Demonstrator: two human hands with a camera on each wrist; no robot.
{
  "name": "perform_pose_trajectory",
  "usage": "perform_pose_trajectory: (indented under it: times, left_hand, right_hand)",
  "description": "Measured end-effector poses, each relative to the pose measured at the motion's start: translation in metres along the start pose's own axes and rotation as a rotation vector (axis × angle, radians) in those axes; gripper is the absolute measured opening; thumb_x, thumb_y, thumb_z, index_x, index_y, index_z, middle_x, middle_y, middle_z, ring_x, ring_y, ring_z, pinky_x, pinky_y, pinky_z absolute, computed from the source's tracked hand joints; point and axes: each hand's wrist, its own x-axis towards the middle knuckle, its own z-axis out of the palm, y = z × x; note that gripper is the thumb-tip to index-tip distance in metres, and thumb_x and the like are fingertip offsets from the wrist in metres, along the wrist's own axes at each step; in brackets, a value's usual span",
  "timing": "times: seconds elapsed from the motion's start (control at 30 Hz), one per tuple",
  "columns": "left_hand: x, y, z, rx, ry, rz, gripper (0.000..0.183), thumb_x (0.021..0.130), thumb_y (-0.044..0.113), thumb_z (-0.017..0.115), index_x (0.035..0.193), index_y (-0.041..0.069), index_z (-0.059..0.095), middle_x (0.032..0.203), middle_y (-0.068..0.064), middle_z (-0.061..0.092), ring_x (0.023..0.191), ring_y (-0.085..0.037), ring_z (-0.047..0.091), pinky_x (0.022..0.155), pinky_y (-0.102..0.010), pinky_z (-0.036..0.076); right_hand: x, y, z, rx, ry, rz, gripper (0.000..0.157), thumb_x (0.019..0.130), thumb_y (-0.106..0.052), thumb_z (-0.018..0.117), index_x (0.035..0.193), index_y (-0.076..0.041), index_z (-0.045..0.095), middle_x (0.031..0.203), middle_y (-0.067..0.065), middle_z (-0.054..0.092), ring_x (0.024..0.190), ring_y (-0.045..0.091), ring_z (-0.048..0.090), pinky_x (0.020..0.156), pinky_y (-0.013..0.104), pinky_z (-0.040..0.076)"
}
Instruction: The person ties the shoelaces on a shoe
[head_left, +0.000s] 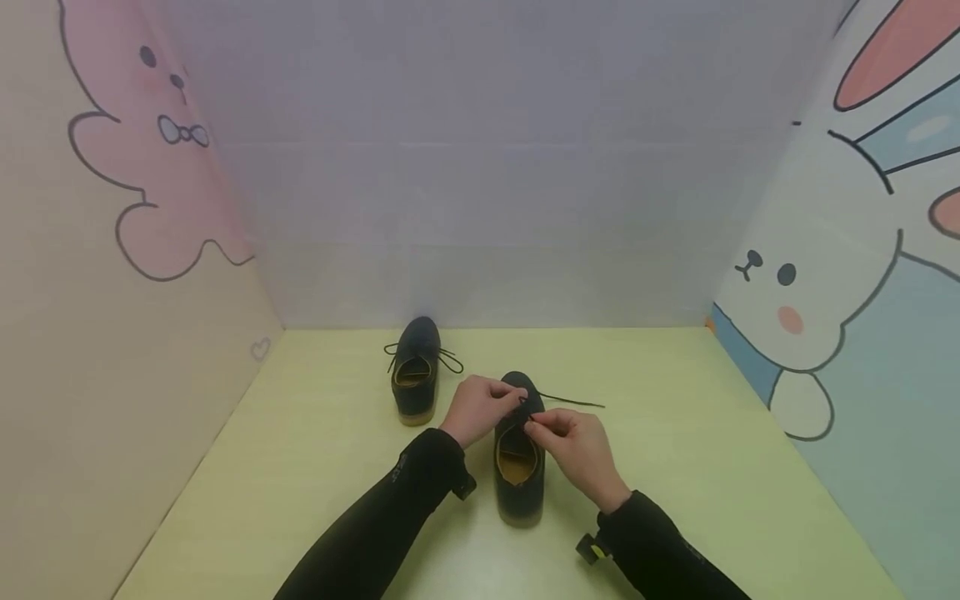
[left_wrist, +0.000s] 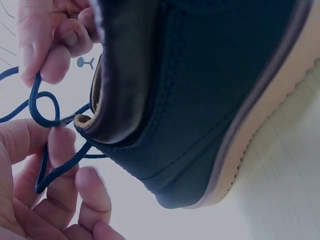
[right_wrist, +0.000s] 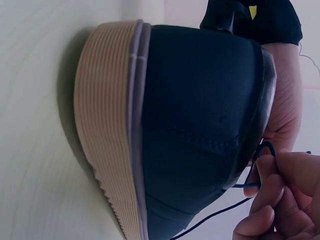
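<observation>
A dark shoe [head_left: 519, 504] with a tan sole stands in front of me, its toe pointing away. Over its lacing both hands meet. My left hand [head_left: 480, 408], on the left and closer to the toe, pinches the dark shoelace [left_wrist: 33, 106] between thumb and fingers. From the right, my right hand [head_left: 576, 446] pinches a looped part of the same lace with thumb and forefinger. The left wrist view shows the lace crossing and curling in loops between both sets of fingertips. One loose lace end [head_left: 573, 402] trails to the right of the shoe.
A matching shoe [head_left: 415, 400] with its lace tied in a bow stands farther back on the left. Both are on a pale yellow tabletop [head_left: 675, 467]. A plain back wall [head_left: 480, 167] and side panels with cartoon animals [head_left: 840, 292] enclose the table.
</observation>
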Motion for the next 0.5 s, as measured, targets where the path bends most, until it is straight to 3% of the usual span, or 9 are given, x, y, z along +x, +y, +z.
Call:
perform_pose_trajectory:
  times: [0.23,0.5]
  left_hand:
    - [0.0002,0.0000,0.0000,-0.010,-0.006,0.015,0.033,0.102,0.041,0.071,0.107,0.012,0.086,0.091,-0.012,0.080,0.072,-0.012,0.064,0.068,-0.029,0.047]
    - [0.0007,-0.0022,0.0024,-0.014,-0.007,0.004,0.031,0.102,0.042,0.072,0.106,0.016,0.087,0.092,-0.002,0.081,0.072,-0.010,0.068,0.070,-0.029,0.051]
  right_hand:
    - [0.0005,-0.0002,-0.0016,-0.028,0.046,0.000,0.007,0.093,-0.008,0.082,0.099,-0.003,0.083,0.091,0.011,0.082,0.076,0.003,0.070,0.065,0.020,0.054]
    - [-0.0007,0.0037,-0.0013,-0.010,-0.020,-0.055,0.004,0.094,-0.008,0.082,0.095,-0.005,0.081,0.087,0.009,0.081,0.073,0.001,0.066,0.065,0.020,0.053]
